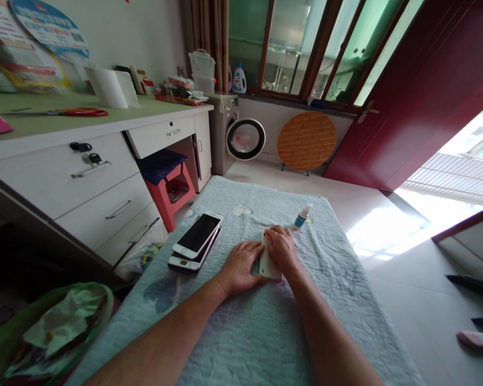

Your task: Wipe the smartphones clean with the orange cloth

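A white smartphone (269,268) lies flat on the pale blue quilted cover (241,332). My left hand (241,265) grips it from the left, fingers along its side and thumb near its lower end. Over its upper part bends my right hand (282,247), fingers curled together; a small orange spot shows at the fingertips, but what they hold is hidden. Left of my hands, a white phone with a dark screen (198,234) rests askew on another phone (185,262). Beyond my right hand stands a small spray bottle (301,216) with a blue label.
A desk with drawers (100,198) runs along the left, with a paper roll (108,87) and red-handled scissors (84,112) on top. Below are a red stool (171,195) and a green bin (108,300). A washing machine (221,107) with its door ajar stands ahead.
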Tool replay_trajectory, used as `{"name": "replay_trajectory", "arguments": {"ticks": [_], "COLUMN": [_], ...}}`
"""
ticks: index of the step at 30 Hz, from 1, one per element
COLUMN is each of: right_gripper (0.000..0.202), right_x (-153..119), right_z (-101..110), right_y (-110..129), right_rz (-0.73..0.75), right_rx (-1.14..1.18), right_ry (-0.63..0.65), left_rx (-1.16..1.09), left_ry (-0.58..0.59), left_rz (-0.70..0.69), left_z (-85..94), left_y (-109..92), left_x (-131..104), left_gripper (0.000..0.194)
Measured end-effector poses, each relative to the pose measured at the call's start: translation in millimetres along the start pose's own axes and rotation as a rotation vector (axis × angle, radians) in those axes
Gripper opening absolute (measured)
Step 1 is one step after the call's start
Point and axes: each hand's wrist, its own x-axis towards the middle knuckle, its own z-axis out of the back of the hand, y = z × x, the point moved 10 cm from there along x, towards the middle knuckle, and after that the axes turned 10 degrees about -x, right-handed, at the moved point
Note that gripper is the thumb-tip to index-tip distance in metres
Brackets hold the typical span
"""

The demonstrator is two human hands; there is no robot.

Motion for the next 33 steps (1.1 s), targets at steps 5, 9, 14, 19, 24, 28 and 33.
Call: {"name": "replay_trajectory", "arguments": {"ticks": [5,9,14,19,24,28,33], "right_gripper": [0.026,0.026,0.03,0.034,0.033,0.031,0.029], "right_x": [0.6,0.3,-0.7,-4.4,-6.2,-6.6,-4.6], "right_z": [-4.2,-3.3,3.8,8.7,7.1,7.5,6.1], "right_y": [15.0,21.7,25.5,28.9,30.4,30.3,25.6], "right_rz": [0.1,0.147,0.184,0.208,0.207,0.197,0.166], "right_rx": [0.029,0.035,0.08,0.153,0.163,0.142,0.111], "right_ry": [0.022,0.031,0.038,0.046,0.058,0.047,0.032], "left_rx": [-0.023,-0.037,-0.048,-0.061,-0.034,-0.015,-0.036], "left_ry": [-0.007,-0.018,-0.023,-0.06,-0.074,-0.055,-0.052], "left_rz": [-0.011,-0.015,-0.009,0.012,0.041,0.04,-0.007], "left_z": [-0.4,0.2,0.3,2.2,3.7,2.3,2.0], "left_y": [-0.7,-0.9,0.1,1.9,2.8,2.9,-0.8], "left_x": [0.6,0.2,-1.3,-1.9,-2.0,-1.8,-1.3], "left_gripper": [0.084,0.083,0.081,0.079,0.074,0.072,0.075]}}
